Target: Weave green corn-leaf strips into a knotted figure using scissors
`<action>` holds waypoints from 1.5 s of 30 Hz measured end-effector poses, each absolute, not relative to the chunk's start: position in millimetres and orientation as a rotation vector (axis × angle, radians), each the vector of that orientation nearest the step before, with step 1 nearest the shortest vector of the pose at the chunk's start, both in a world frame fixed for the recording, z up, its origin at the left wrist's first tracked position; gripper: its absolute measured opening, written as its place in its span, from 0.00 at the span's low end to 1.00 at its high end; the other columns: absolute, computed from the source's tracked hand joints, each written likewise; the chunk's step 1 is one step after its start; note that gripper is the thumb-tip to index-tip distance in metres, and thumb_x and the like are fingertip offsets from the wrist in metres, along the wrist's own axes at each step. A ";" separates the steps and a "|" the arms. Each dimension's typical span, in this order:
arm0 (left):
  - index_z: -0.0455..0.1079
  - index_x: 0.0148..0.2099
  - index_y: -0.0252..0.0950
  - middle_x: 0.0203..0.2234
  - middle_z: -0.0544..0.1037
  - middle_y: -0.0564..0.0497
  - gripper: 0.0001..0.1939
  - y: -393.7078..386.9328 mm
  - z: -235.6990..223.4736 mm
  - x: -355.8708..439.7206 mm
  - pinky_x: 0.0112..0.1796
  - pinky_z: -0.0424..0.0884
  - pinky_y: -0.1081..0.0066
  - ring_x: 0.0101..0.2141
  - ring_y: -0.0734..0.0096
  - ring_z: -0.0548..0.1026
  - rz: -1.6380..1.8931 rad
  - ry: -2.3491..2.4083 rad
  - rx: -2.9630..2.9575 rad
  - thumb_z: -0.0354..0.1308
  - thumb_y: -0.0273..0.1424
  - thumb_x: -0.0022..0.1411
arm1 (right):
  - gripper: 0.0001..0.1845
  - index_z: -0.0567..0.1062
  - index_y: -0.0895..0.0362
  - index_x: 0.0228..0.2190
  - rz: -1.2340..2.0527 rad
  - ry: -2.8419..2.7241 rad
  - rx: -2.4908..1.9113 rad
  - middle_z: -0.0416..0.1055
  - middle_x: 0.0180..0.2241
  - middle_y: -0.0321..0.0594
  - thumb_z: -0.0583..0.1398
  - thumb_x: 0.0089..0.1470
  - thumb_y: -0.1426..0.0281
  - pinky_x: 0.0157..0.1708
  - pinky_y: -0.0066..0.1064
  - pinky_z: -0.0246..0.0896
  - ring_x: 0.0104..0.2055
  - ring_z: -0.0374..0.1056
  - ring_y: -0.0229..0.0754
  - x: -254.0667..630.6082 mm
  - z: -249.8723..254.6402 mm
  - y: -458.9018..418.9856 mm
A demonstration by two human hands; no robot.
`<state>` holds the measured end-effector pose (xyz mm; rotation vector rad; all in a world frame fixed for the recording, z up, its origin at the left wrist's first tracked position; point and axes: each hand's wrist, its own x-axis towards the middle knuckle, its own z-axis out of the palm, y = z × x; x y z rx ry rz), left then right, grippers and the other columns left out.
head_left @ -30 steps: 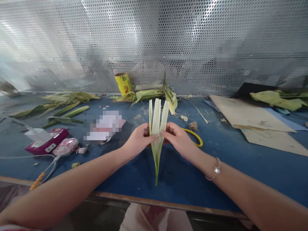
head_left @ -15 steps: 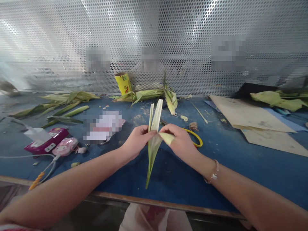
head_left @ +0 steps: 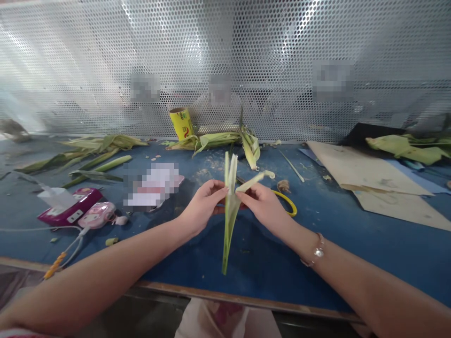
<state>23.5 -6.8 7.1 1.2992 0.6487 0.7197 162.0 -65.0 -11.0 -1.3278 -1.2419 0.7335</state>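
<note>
A pale green corn husk (head_left: 230,220) hangs above the blue table with its narrow end pointing down. Its broad upper end is split into several strips. My left hand (head_left: 206,206) pinches it from the left between thumb and fingers, just below where the strips part. On the other side, my right hand (head_left: 262,204) grips the same husk at the base of the right strip, which leans out to the right over the fingers. Beyond my right hand lies the yellow handle (head_left: 291,206) of what seem to be scissors, partly hidden by the hand.
Corn ears in husks (head_left: 218,140) and a yellow cardboard tube (head_left: 181,124) line the perforated metal screen (head_left: 225,56). Loose husks (head_left: 105,142), a phone-like pixelated object (head_left: 155,185) and a purple power strip (head_left: 70,209) are leftward. Brown cardboard (head_left: 366,171) lies at right.
The husk's right strip has been bent outward and down, then sits raised again, slanting right. The husk's lower tip swung left and partly back. Both hands stay close together on it.
</note>
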 end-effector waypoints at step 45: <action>0.70 0.34 0.31 0.26 0.76 0.52 0.10 -1.3 9.7 22.3 0.33 0.71 0.74 0.29 0.77 0.74 0.614 0.670 1.265 0.63 0.23 0.46 | 0.06 0.70 0.56 0.32 0.573 -1.270 -1.319 0.73 0.33 0.40 0.57 0.48 0.70 0.35 0.35 0.64 0.35 0.69 0.44 163.3 -14.6 -62.8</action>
